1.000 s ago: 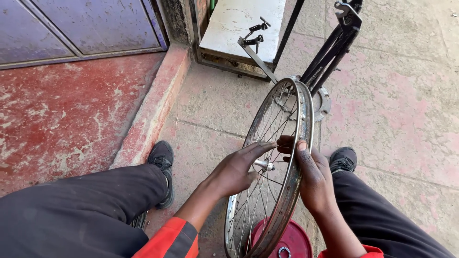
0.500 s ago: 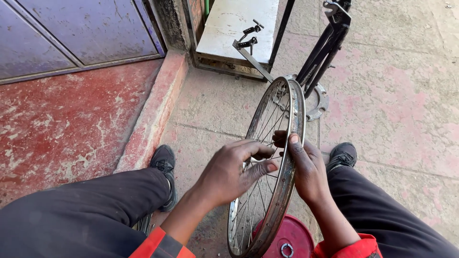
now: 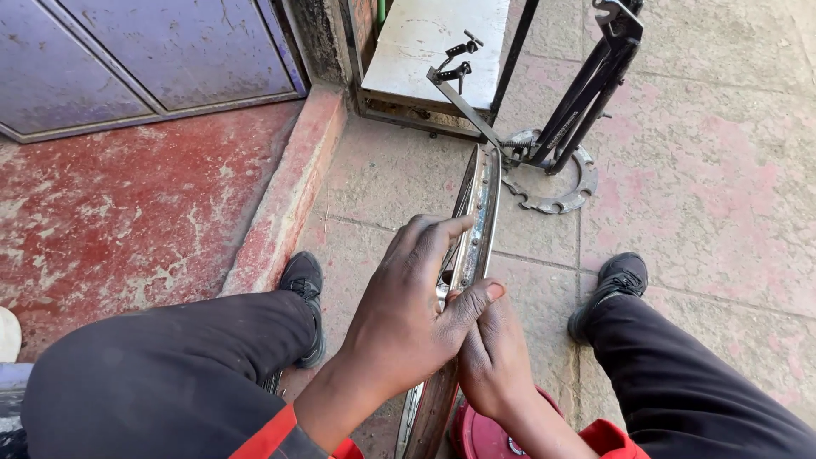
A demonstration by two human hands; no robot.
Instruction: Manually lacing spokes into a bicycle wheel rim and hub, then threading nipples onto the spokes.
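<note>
Where a moment ago both hands worked at the hub, the left hand point(image 3: 408, 327) now clamps over the shiny spoked steel bicycle rim point(image 3: 476, 221), the right hand point(image 3: 493, 361) gripping beside it.

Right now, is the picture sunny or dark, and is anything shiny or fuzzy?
In the head view, soft even daylight with only faint shadows; the metal wheel rim gleams a little where light hits it; the left hand and right hand look sharp, not fuzzy; the straight step edge seems slightly bent, as wide lenses do.
</note>
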